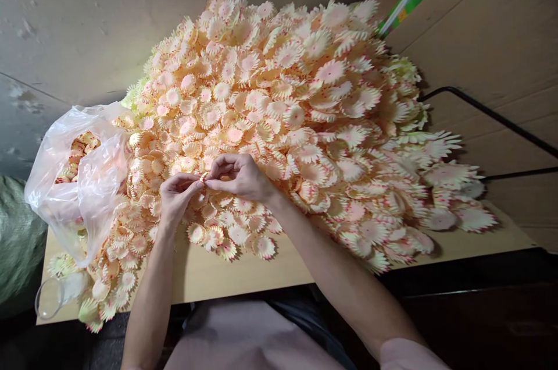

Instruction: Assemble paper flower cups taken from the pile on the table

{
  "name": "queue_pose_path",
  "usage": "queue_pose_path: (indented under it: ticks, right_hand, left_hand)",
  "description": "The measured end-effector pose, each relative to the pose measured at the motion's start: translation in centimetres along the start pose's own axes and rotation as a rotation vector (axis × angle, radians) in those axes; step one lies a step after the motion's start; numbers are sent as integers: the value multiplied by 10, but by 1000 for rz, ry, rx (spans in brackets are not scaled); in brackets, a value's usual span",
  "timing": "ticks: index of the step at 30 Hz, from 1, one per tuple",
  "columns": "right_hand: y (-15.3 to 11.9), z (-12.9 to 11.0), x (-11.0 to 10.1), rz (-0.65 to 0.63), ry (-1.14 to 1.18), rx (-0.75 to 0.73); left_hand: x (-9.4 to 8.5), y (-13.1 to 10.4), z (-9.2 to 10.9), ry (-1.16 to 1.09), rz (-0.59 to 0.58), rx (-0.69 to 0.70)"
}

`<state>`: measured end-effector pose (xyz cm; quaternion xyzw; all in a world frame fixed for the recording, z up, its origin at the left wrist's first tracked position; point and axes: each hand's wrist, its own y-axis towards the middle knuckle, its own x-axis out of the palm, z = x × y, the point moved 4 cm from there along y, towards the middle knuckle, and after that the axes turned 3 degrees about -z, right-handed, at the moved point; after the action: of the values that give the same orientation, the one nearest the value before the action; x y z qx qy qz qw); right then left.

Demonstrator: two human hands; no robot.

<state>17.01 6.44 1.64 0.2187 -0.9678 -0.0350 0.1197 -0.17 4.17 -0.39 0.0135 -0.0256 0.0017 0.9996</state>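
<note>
My left hand (178, 194) and my right hand (238, 177) meet fingertip to fingertip over the front of a large heap of flower pieces. Between their pinched fingers is a small yellowish flower piece (203, 177), mostly covered by the fingertips. The heaped flower pieces (294, 117) are cream and pale pink, round, with fringed edges tipped in red. More of them lie below my wrists near the front edge, such as a loose flower piece (238, 234).
An opened clear plastic bag (52, 155) with red-edged pieces inside stands at the left. A clear round container (49, 298) lies at the table's (235, 277) front left corner. Behind are a wall and cardboard (492, 38); a black metal bar (492, 114) juts in at right.
</note>
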Motion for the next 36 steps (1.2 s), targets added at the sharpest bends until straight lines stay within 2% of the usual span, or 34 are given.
queue_pose_path:
  ticks: [6,12,20,27,31,36]
  right_hand:
    - [1,0,0,46,39,47]
    - [0,-2,1,10,48,17]
    - [0,-5,2,-1,24,28]
    - [1,-1,1,23,54,37]
    - [1,-2,0,-5,-23,20]
    - [1,-1,1,-59,40,16]
  left_hand:
    - [0,0,2,47,17,2]
    - [5,-4,7,80,-50,-13]
    - [1,-5,5,132,-4,0]
    - [0,-4,-2,-21,22,-48]
    - [0,-2,1,-19,40,-4]
    - [-1,-2,1,-28,33,29]
